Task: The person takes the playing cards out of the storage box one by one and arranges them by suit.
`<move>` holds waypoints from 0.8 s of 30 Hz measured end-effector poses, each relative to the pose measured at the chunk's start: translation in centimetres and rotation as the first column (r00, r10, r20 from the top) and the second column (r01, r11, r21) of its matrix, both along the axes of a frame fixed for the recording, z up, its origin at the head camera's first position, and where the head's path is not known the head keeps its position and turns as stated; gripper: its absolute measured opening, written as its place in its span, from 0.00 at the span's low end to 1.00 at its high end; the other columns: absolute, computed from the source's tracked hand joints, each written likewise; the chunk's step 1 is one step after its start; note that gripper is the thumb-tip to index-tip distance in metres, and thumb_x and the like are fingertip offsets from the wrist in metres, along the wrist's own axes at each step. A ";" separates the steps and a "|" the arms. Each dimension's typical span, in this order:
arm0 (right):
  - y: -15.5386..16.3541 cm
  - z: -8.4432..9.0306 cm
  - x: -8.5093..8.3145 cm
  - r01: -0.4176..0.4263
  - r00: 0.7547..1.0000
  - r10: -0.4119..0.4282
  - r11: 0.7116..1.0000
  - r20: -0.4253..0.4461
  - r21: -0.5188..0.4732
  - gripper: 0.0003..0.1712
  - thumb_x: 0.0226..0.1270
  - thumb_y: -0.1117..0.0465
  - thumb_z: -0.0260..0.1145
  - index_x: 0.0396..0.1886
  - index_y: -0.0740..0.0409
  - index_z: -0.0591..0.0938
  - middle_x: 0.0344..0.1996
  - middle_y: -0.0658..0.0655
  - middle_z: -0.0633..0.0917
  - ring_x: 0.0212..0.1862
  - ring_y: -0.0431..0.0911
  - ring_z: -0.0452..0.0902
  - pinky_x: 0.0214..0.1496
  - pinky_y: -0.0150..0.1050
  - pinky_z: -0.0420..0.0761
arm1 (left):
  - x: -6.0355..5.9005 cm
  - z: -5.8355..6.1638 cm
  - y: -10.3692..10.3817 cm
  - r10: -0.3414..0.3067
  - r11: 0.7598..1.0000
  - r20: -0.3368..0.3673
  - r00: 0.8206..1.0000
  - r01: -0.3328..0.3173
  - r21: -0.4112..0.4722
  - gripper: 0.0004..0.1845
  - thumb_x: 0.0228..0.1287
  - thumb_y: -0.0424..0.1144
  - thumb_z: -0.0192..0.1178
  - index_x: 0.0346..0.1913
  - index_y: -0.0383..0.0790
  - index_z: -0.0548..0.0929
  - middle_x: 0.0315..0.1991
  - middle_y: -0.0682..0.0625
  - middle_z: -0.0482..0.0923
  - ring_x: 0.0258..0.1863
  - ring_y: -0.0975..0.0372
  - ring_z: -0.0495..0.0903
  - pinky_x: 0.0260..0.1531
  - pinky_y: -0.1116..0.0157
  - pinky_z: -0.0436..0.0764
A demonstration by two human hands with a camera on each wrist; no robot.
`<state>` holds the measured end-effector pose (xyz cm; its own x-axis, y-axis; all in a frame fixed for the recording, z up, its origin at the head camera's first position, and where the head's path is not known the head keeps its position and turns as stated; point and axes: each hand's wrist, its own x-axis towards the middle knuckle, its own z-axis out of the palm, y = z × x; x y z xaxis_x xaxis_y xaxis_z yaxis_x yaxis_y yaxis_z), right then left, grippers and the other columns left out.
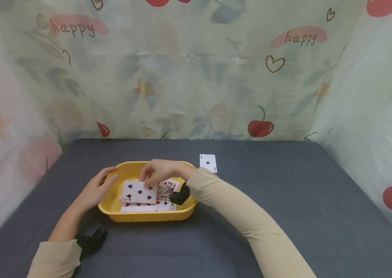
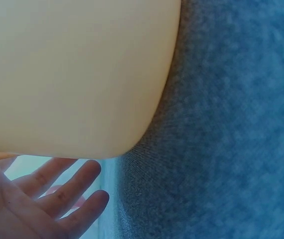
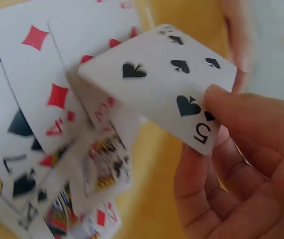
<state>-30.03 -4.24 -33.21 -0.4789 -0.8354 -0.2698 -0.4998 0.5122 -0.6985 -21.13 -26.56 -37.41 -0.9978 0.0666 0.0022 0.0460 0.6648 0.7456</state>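
My right hand point(image 1: 161, 170) pinches a playing card, the five of spades point(image 3: 181, 99), between thumb and fingers above the yellow basin point(image 1: 147, 217). Beneath it, a loose heap of face-up cards point(image 3: 20, 59) lies in the basin, with a four of diamonds and several picture cards among them. At the basin's left end is my left hand point(image 1: 95, 189), its thumb and a finger at the rim. In the left wrist view, the other fingers point(image 2: 67, 194) are extended and spread beside the basin wall; whether they touch it I cannot tell.
An ace of clubs point(image 1: 208, 163) lies face up on the dark cloth-covered table point(image 1: 286, 200), behind and right of the basin. A patterned curtain point(image 1: 189, 77) closes off the back and both sides. Each wrist wears a black camera strap.
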 end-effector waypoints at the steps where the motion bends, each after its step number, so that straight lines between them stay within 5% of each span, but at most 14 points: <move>1: 0.4 0.2 0.0 0.010 1.000 -0.010 1.000 0.009 -0.014 0.12 0.63 0.64 0.62 0.47 0.59 0.79 0.38 0.53 0.81 0.33 0.37 0.73 0.40 0.37 0.79 | 0.0 0.0 0.0 0.001 1.000 0.002 1.000 -0.001 0.000 0.31 0.73 0.54 0.39 0.69 0.37 0.58 0.69 0.32 0.55 0.65 0.38 0.59 0.60 0.39 0.60; 8: 3.0 1.3 -0.3 0.102 0.995 -0.102 0.992 0.007 -0.076 0.13 0.64 0.63 0.61 0.48 0.58 0.79 0.39 0.56 0.83 0.35 0.39 0.77 0.50 0.48 0.79 | 0.0 0.0 0.2 0.013 1.000 0.016 1.000 -0.013 -0.007 0.32 0.72 0.56 0.39 0.69 0.38 0.57 0.69 0.33 0.54 0.64 0.39 0.60 0.61 0.40 0.61; 24: 10.6 1.9 -1.4 0.384 0.922 -0.366 0.903 0.124 -0.195 0.17 0.64 0.61 0.63 0.53 0.51 0.79 0.49 0.56 0.84 0.44 0.44 0.80 0.44 0.39 0.81 | 0.1 0.0 0.1 -0.002 1.000 0.000 1.000 0.002 0.008 0.32 0.72 0.55 0.39 0.69 0.38 0.57 0.69 0.33 0.54 0.64 0.39 0.60 0.60 0.40 0.62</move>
